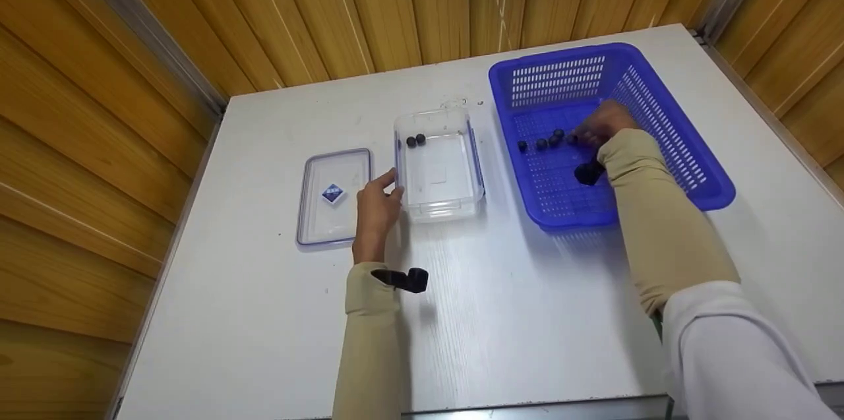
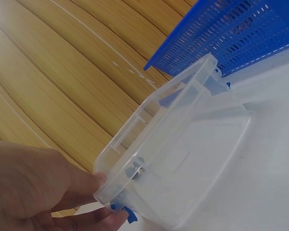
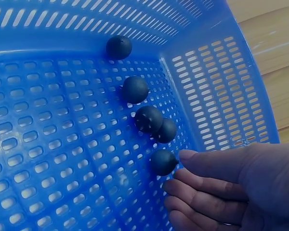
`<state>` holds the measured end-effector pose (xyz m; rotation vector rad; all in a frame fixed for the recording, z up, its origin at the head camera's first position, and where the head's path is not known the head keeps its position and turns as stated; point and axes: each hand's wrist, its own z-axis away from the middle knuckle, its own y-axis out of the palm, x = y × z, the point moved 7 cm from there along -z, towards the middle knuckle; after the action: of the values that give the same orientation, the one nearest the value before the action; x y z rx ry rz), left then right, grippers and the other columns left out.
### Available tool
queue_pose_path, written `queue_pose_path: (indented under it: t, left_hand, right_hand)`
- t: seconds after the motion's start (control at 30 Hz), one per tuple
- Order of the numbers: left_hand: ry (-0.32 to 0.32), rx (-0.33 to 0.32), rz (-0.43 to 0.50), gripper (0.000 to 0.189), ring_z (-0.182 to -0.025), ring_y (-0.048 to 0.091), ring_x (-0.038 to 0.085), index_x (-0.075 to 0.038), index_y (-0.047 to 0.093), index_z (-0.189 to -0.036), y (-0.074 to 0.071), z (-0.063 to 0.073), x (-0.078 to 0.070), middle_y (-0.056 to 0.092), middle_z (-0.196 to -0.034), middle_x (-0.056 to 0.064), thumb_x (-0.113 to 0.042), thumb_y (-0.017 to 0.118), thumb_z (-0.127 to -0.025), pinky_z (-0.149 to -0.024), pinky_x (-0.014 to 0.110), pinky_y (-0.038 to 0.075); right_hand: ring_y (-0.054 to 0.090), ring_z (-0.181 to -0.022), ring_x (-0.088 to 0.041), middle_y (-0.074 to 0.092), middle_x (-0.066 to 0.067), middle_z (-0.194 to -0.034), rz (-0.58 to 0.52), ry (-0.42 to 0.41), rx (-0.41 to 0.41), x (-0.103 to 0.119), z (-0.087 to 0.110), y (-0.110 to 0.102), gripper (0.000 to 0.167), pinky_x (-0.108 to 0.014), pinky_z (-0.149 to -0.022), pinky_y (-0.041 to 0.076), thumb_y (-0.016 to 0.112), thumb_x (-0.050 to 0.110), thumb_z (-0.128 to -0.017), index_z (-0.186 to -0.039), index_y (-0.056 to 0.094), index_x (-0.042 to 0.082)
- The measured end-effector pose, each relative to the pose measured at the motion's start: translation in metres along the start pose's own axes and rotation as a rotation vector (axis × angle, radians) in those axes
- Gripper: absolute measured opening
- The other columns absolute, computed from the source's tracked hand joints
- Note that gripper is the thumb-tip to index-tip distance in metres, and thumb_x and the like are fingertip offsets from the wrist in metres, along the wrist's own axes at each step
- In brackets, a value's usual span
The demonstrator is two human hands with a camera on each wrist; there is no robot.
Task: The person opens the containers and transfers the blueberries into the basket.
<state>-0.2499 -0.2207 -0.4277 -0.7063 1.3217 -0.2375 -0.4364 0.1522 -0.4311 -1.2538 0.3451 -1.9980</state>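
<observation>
My left hand (image 1: 378, 210) holds the left rim of a clear plastic food container (image 1: 438, 202), thumb at the rim and fingers by a blue latch (image 2: 130, 214). Two small dark balls (image 1: 416, 140) lie in the container's far left part. Inside a blue plastic basket (image 1: 537, 206) my right hand (image 1: 610, 122) reaches down with its fingers loosely bent. Just off its thumb and forefinger tips is a dark ball (image 3: 164, 162) with a small nub. Several more dark balls (image 3: 135, 90) form a loose row on the basket's perforated floor.
A clear lid (image 1: 310, 222) with a blue seal and a blue-and-white label (image 1: 333, 194) lies on the white table (image 1: 264, 314), left of the container. Wood-look panels (image 1: 422, 4) stand behind and at both sides. The basket's high slotted walls surround my right hand.
</observation>
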Motion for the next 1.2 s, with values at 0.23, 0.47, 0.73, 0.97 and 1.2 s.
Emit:
queue_pose_path:
  t: [0.23,0.47,0.73,0.97,1.2]
  left_hand:
    - [-0.018,-0.004,-0.002,0.043,-0.105,0.065,0.024,-0.01,0.051,-0.139,0.0,-0.002,0.0,0.057,-0.136,0.009,-0.01,0.056,-0.095,-0.083,0.036,0.054]
    - [-0.048,0.008,0.009,0.044,-0.107,0.063,0.022,-0.013,0.05,-0.139,0.003,-0.002,0.004,0.055,-0.139,0.006,-0.012,0.055,-0.096,-0.085,0.035,0.053]
    - [-0.046,-0.005,0.008,0.043,-0.113,0.062,0.023,-0.013,0.051,-0.139,0.003,-0.002,0.004,0.056,-0.138,0.006,-0.012,0.057,-0.095,-0.088,0.036,0.052]
    - [-0.033,-0.014,0.002,0.044,-0.113,0.061,0.024,-0.013,0.051,-0.139,0.004,0.001,0.0,0.056,-0.137,0.006,-0.012,0.057,-0.095,-0.089,0.037,0.052]
    - [-0.042,-0.01,0.002,0.043,-0.11,0.063,0.023,-0.014,0.051,-0.139,0.01,0.004,-0.003,0.057,-0.137,0.005,-0.013,0.057,-0.096,-0.087,0.036,0.052]
  right_hand:
    - [0.052,-0.05,-0.004,0.054,0.01,-0.049,0.12,-0.123,-0.222,0.039,0.005,-0.016,0.019,-0.021,-0.055,0.044,0.068,0.017,-0.084,-0.069,0.066,0.006]
    - [0.061,-0.079,-0.029,0.07,-0.016,-0.077,0.143,-0.286,-0.406,0.102,0.019,-0.002,0.023,-0.037,-0.073,0.049,0.068,0.022,-0.084,-0.086,0.075,0.0]
    - [0.061,-0.1,-0.029,0.067,-0.021,-0.115,0.099,-0.331,-0.339,0.155,0.021,0.05,0.034,-0.037,-0.087,0.049,0.065,0.021,-0.087,-0.112,0.069,-0.002]
    - [0.062,-0.102,-0.024,0.069,-0.015,-0.114,0.066,-0.306,-0.218,0.179,0.01,0.102,0.03,-0.036,-0.088,0.051,0.064,0.021,-0.089,-0.111,0.07,0.002]
    - [0.062,-0.095,-0.024,0.07,-0.017,-0.109,0.195,-0.287,-0.134,0.18,-0.001,0.147,0.034,-0.034,-0.086,0.05,0.068,0.024,-0.084,-0.106,0.072,-0.001]
